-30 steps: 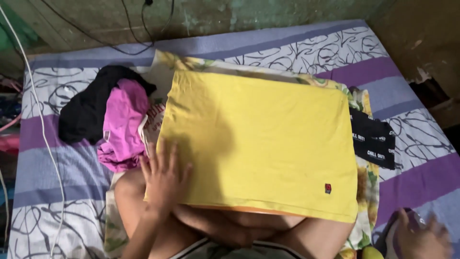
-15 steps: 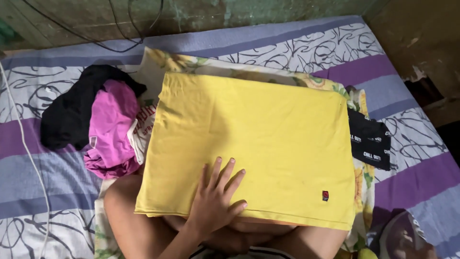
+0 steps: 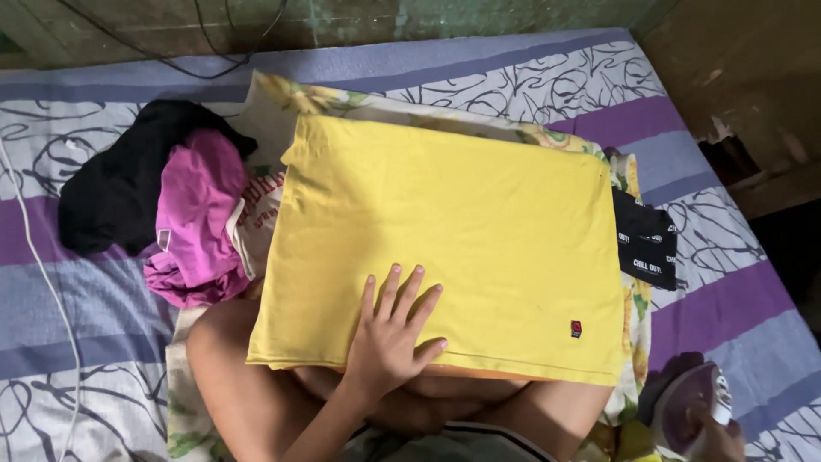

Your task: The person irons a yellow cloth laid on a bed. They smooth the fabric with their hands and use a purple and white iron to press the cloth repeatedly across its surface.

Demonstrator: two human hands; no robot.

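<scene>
A folded yellow garment lies flat over a floral-patterned pad on my lap. My left hand rests on the garment's near edge, palm down and fingers spread, holding nothing. At the bottom right corner my right hand grips a purple and white clothes iron, which is off the garment, over the bedsheet. Only part of that hand shows at the frame edge.
A pink garment and a black garment are heaped to the left of the yellow one. A folded black cloth with white print lies to its right. A white cable runs down the striped bedsheet.
My left hand slid from the garment's left edge to the middle of its near edge. The iron in my right hand has come more fully into view at the lower right.
</scene>
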